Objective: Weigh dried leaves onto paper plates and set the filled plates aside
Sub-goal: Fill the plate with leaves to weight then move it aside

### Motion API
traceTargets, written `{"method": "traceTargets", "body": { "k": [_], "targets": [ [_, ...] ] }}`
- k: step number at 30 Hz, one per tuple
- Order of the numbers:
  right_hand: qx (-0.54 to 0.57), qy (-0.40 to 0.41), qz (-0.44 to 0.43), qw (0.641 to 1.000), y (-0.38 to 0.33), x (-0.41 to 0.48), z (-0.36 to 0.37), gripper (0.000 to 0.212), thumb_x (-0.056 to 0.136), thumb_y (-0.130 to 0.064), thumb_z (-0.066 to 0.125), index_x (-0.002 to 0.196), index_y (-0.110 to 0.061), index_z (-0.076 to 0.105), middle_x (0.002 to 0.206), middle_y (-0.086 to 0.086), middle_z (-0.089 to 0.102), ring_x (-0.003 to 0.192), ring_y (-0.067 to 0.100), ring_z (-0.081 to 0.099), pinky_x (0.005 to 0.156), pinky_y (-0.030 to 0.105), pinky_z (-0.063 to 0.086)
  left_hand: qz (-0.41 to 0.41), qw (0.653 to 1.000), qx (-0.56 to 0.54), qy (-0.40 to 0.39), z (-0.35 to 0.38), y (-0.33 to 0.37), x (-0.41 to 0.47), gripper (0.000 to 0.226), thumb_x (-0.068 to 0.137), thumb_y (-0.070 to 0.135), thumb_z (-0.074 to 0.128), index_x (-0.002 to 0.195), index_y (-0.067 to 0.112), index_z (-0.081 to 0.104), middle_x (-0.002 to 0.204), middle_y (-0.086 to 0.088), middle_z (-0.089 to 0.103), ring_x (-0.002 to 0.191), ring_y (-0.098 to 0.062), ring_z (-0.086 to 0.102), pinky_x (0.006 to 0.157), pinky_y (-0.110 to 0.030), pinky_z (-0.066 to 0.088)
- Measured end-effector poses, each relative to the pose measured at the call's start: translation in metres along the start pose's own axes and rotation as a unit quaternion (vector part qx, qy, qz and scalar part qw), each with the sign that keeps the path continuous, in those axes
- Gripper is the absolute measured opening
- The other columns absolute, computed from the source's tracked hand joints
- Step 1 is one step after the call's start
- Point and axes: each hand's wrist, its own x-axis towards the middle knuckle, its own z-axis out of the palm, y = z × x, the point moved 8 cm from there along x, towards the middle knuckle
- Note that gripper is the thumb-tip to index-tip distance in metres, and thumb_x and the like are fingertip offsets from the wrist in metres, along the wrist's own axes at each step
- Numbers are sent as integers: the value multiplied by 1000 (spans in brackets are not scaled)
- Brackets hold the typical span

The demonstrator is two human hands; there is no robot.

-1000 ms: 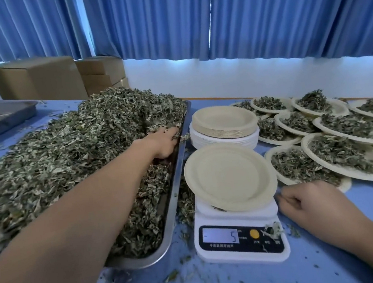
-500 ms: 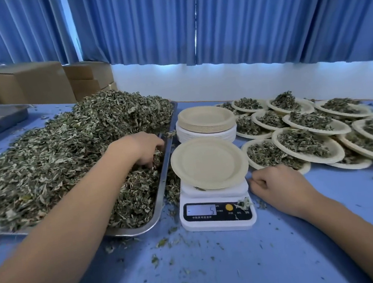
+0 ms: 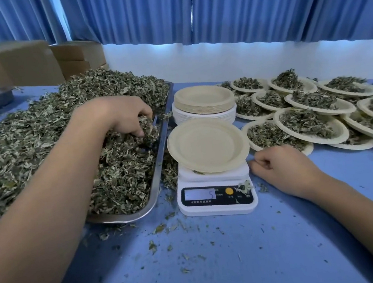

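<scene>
Now I am gathering a handful of crumbly grey-green dried leaves [image 3: 41,139] out of the long steel tray [image 3: 158,167].

I am curling my left hand [image 3: 127,118] round a loose clump at the tray's right edge, near the round beige paper plate [image 3: 207,146] sitting bare on the white digital kitchen scale [image 3: 217,196]. My right hand [image 3: 281,165] is resting loosely curled on the blue table [image 3: 217,254] beside the scale, holding nothing. The leaves are looking feather-light, brittle and prone to shedding, so I am judging a cupped scoop from beneath safer than a pinch. A stack of empty plates [image 3: 204,99] is waiting behind the scale. Filled plates [image 3: 307,125] are overlapping on the right, each carrying a small heap.
</scene>
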Motion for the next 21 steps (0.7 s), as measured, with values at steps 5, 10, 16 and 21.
{"method": "traceTargets", "body": {
  "k": [5,10,16,21],
  "targets": [
    [23,17,11,1000,3,-1,-1,52,96,-24,62,58,-15,29,47,-1,31,49,16,31,52,38,35,-5,1000,-4,7,-1,1,1,34,94,5,65,121,25,58,148,-9,44,110,-32,59,88,-46,52],
    [172,63,66,981,9,-2,-10,49,102,-24,56,62,2,48,51,14,53,45,23,47,52,34,41,-37,999,4,-37,10,2,-1,48,91,10,72,133,28,59,158,-6,33,110,-31,56,75,-42,59],
    [318,-147,83,933,-1,-16,9,48,95,-46,66,64,-11,62,63,16,66,36,21,40,42,22,30,-41,994,51,-85,32,10,5,76,86,31,79,152,26,41,161,-5,32,133,-30,46,51,-16,36],
    [255,-151,55,954,-16,-20,2,56,76,-62,81,68,-11,61,61,7,58,50,18,45,49,28,35,-35,994,63,-85,35,11,11,79,86,28,79,153,20,39,161,-8,32,137,-32,43,77,-31,44]
  ]
}}
